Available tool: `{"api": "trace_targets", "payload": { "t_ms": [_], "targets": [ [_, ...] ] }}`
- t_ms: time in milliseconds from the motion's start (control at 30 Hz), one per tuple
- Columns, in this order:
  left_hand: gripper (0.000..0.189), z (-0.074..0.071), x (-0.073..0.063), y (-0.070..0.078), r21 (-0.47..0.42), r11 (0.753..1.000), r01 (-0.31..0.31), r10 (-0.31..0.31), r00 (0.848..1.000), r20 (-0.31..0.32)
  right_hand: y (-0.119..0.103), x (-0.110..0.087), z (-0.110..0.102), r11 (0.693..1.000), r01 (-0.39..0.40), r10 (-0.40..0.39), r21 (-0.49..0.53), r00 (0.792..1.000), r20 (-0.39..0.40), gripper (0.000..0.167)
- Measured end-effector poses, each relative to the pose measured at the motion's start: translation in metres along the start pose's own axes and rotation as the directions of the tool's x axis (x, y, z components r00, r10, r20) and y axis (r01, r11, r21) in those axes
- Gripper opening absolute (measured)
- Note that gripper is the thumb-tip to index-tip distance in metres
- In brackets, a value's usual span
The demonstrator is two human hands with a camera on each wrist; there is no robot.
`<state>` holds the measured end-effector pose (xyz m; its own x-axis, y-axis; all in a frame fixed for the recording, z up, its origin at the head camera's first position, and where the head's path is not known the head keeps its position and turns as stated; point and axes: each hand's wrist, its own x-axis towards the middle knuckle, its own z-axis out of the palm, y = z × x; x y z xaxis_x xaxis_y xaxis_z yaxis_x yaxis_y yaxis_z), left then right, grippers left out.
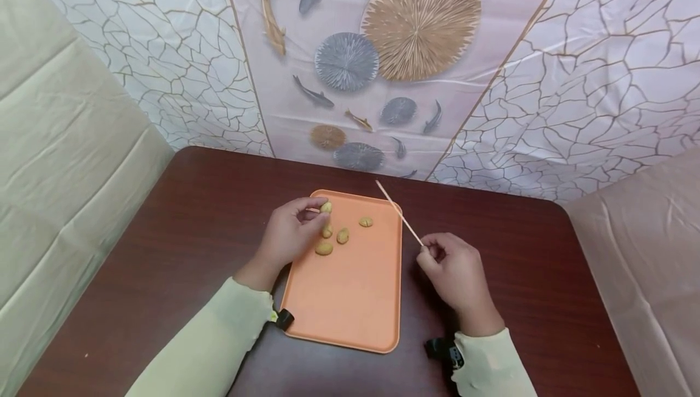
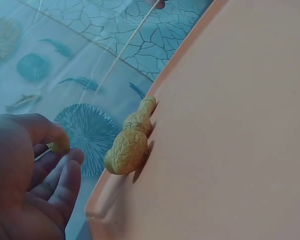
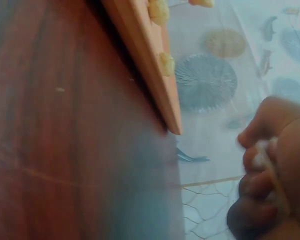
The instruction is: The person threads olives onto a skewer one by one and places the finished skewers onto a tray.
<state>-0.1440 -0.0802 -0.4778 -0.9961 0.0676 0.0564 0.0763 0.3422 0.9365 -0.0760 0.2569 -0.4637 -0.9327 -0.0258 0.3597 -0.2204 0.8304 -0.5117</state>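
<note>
Patterned cloth [image 1: 421, 123], printed with fish and round motifs and cut off at the top of the head view, hangs beyond a dark reddish-brown surface [image 1: 541, 275]. On that surface lies an orange tray [image 1: 344, 306], its left rim partly covered by the left hand [image 1: 292, 230].

Over the tray's far left part, the left hand pinches a wrinkled yellow piece [image 1: 326, 207] between thumb and finger, so only some of it shows. A short pale line [image 2: 42, 154] pokes out beside it (a second stick, perhaps; too little shows to tell).

Four loose pieces [image 1: 343, 236] lie in the tray's far half, three near the left hand and one farther right. They overlap in the left wrist view, and the top edge crops some in the right one.

To the right of the tray, the right hand [image 1: 454, 269] grips a thin stick [image 1: 399, 212], which slants across the tray's far right corner. Its near end is hidden in the fingers in the head view, and the right wrist view is blurred there. Pale sleeves [image 1: 202, 342] run out of frame.
</note>
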Motion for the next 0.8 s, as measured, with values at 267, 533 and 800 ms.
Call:
{"api": "trace_targets", "payload": {
  "t_ms": [267,533,800],
  "targets": [
    [0.039,-0.002,0.005,-0.007,-0.090,0.992,0.088,-0.088,0.996,0.004,-0.001,-0.005,0.015,0.969,0.167,-0.172,0.180,0.985,0.016,0.010],
    [0.043,-0.002,0.005,-0.007,-0.140,0.984,0.110,-0.108,0.994,0.021,-0.001,-0.007,0.017,0.950,0.157,-0.170,0.269,0.985,0.025,0.022],
    [0.044,-0.002,0.005,-0.008,-0.187,0.977,0.103,-0.102,0.995,0.013,-0.002,-0.008,0.016,0.946,0.150,-0.175,0.289,0.983,0.062,0.024]
  ]
}}
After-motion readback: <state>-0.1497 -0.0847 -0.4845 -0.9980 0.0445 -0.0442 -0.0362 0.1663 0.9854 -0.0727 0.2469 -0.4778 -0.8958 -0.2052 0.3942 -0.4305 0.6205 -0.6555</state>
